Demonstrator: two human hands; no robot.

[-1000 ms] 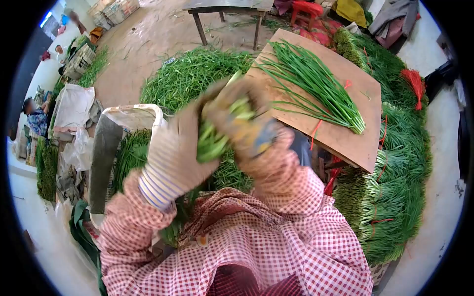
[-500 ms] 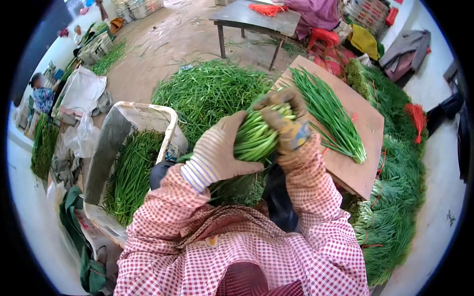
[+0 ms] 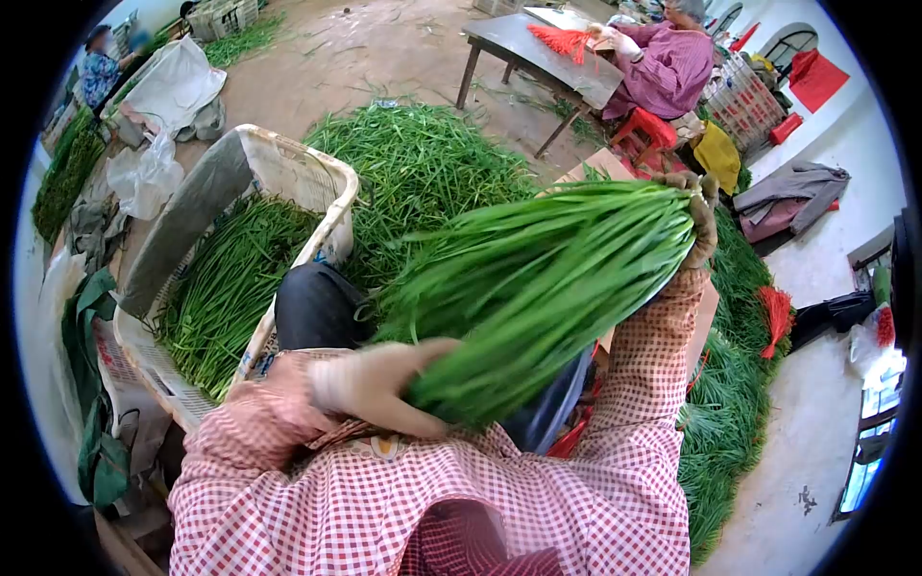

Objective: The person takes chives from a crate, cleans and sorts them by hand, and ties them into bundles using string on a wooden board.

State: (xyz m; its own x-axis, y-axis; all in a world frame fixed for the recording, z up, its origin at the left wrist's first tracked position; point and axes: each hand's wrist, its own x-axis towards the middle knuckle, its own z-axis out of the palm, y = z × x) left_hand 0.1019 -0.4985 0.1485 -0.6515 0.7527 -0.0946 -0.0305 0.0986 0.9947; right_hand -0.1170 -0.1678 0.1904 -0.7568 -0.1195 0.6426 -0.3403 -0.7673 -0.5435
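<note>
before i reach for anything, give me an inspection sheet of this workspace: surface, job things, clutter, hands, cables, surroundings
Surface: tan board at the right, mostly hidden behind the raised bundle and right arm
Job's things: green bundle, stem end up at the right; white crate at the left holding long greens
Clutter: loose green pile on the floor ahead; white plastic bag beyond the crate
Right hand: gloved, closed on the bundle's stem end
Left hand: gloved, blurred at the leaf ends; grip unclear
Cables: nothing seen
Surroundings: person in purple beside a metal table; stacked greens along the right
</note>
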